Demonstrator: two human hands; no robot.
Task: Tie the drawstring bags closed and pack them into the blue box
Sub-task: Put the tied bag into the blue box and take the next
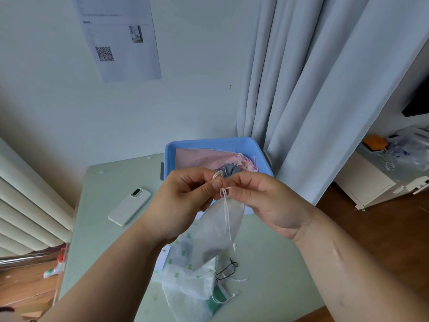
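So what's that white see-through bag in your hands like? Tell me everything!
The white bag is a pouch of thin, half see-through cloth, with something dark showing low inside. It hangs in the air by its gathered neck, above other bags on the table, in front of the blue box. The left hand and right hand pinch its white drawstring at the top; the loose cord ends dangle down its front.

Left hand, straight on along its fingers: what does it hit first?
Likely the right hand. The left hand points across at it, both pinching the white drawstring of the translucent bag, fingertips almost touching; depth unclear.
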